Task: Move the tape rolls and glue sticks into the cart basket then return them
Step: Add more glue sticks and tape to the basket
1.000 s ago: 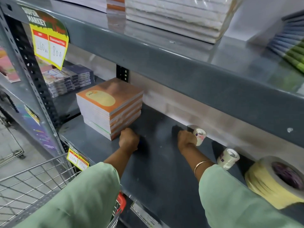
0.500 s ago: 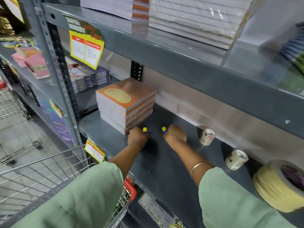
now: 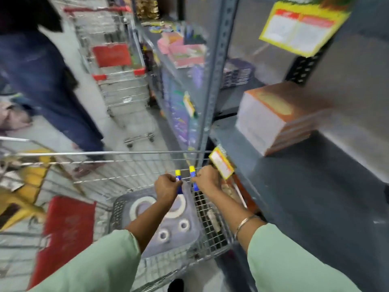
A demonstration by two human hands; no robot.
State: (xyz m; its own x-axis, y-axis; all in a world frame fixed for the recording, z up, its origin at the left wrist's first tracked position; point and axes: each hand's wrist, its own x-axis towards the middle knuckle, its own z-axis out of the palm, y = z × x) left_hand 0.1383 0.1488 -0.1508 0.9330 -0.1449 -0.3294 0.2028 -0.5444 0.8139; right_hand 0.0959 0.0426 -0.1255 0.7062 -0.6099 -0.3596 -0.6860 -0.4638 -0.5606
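Note:
My left hand (image 3: 167,188) is closed around a blue glue stick with a yellow cap (image 3: 178,173). My right hand (image 3: 207,179) grips a second blue and yellow glue stick (image 3: 192,170). Both hands hover side by side above the wire cart basket (image 3: 212,234). In the basket's grey upper tray lie a large white tape roll (image 3: 140,206) and two small tape rolls (image 3: 184,225) (image 3: 163,235); my left forearm covers part of another ring of tape. The view is motion-blurred.
The grey shelf (image 3: 305,186) stands to the right with a stack of orange notebooks (image 3: 277,119) and a yellow price tag (image 3: 222,163) at its front edge. A person in jeans (image 3: 46,81) stands at left. More carts (image 3: 122,81) line the aisle.
Both hands lifted a glue stick each off the shelf and swung left and down to above the cart basket. The view turned from the shelf toward the cart and aisle.

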